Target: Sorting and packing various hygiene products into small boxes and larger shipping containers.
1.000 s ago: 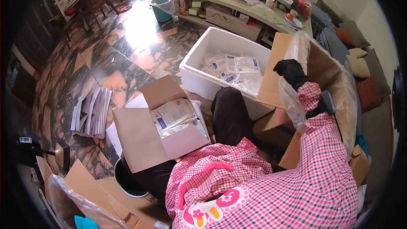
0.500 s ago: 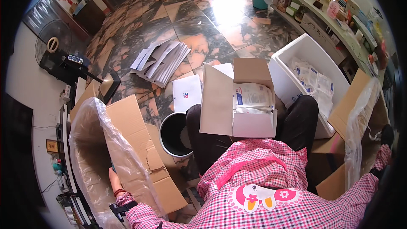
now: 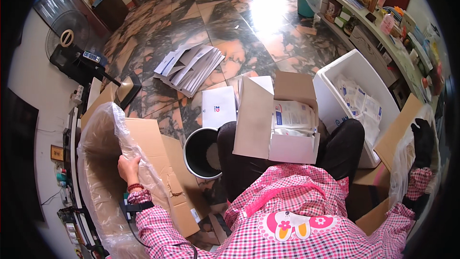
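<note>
My left hand, bare, is at the rim of the large cardboard box on my left, touching its clear plastic liner. Its fingers are curled together; whatever they hold, if anything, is hidden. On the far right my right hand, in a black glove, hovers over another lined cardboard box with its fingers apart and nothing visible in them. Across my lap rests an open white carton, flaps spread, holding several white packets with blue print.
A white foam box with several packets stands at my right knee. A black bin is by my left knee. Flattened white cartons lie stacked on the floor, with a single one nearer. A fan stands left.
My left hand has risen from inside the left box to its rim. My right hand has moved up and inward over the right box. The whole view has shifted slightly.
</note>
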Tool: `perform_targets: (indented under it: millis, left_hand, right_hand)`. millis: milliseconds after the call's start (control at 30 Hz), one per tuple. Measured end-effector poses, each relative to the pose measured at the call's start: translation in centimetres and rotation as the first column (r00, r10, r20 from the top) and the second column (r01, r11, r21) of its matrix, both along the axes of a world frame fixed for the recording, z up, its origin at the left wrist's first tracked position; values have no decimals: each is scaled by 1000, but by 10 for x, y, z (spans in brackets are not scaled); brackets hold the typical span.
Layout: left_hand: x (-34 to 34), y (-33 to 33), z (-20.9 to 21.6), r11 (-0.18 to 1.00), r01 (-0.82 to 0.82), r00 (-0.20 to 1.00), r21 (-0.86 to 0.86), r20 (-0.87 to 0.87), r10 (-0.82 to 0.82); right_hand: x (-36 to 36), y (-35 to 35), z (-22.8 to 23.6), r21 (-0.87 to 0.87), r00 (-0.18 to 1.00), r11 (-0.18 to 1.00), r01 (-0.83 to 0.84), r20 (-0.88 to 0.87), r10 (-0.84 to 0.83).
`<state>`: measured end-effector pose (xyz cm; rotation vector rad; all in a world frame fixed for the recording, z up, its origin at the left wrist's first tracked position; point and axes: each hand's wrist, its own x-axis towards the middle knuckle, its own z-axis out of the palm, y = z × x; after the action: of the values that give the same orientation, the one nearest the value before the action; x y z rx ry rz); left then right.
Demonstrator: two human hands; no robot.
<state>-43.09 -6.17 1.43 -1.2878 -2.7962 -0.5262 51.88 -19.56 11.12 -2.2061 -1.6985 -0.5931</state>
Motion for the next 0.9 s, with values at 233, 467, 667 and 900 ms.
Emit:
perform_targets:
  millis: [233, 467, 667, 900]
  left_hand:
    - [6, 7, -13, 999, -13, 962, 38, -272, 23]
    - [29, 30, -5, 993, 71, 965, 99, -257, -44]
    - [48, 85, -3, 981, 152, 962, 124, -246, -118]
    - [82, 179, 1, 953, 276, 945, 125, -216, -246]
  right_hand:
    - [-92, 61, -27, -39, 909, 986, -165, -393, 137]
    - [-160, 119, -44, -115, 949, 963, -243, -231, 213]
    - [-190, 145, -71, -198, 943, 931, -306, -198, 268]
    - [-226, 143, -119, -126, 859, 888, -441, -345, 378]
